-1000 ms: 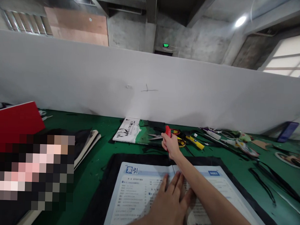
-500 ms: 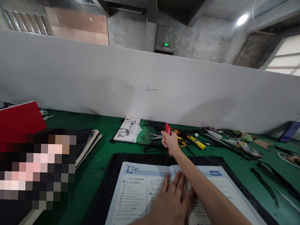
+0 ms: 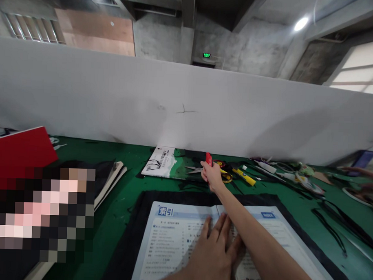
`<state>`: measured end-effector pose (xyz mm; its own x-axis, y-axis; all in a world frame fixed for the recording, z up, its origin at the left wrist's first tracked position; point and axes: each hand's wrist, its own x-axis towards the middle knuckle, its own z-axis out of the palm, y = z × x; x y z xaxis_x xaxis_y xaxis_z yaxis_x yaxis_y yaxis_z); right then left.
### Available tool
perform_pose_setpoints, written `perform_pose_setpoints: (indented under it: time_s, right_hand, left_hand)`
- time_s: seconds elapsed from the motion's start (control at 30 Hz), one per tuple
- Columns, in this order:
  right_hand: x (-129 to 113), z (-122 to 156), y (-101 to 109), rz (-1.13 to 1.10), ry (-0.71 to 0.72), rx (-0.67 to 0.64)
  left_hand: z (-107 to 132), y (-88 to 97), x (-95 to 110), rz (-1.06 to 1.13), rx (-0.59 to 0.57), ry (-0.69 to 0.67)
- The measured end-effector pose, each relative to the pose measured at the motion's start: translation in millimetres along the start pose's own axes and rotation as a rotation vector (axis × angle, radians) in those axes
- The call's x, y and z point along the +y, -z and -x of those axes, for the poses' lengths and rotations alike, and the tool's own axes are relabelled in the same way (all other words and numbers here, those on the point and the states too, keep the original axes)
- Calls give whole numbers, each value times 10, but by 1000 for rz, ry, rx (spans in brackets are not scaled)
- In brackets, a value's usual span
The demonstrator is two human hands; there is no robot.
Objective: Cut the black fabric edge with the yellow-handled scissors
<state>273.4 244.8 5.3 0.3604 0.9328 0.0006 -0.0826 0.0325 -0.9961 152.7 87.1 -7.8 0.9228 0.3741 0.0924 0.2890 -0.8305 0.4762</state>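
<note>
An open book (image 3: 167,241) with printed pages lies on a black sheet (image 3: 128,236) that extends past its edges. My left hand (image 3: 211,251) rests flat on the pages near the centre fold, fingers spread. Reaching past the book's top edge, my right hand (image 3: 211,176) is closed around a red utility knife (image 3: 208,158), held upright at the top of the fold. Its lower end is hidden by the hand and arm. Just behind that hand lie scissors (image 3: 194,170) with open blades and a yellow cutter (image 3: 244,177).
A white-and-green booklet (image 3: 161,161) lies behind the sheet. Left are a red board (image 3: 24,144) and a black-covered book (image 3: 110,180), partly pixelated. Tools, straps (image 3: 330,231) and scraps litter the green table's right. A blurred hand of another person (image 3: 368,177) is at the right edge.
My two hands stay almost in place, the left still flat and the right still gripping the utility knife. Another person's hand has come in at the right edge.
</note>
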Motion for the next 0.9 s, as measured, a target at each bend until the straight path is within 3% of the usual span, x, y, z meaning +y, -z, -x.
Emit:
perform_pose_setpoints:
  time_s: [0.9]
  right_hand:
    - [-22, -25, -41, -25, 31, -8]
  left_hand:
    - [-1, 43, 35, -82, 28, -6]
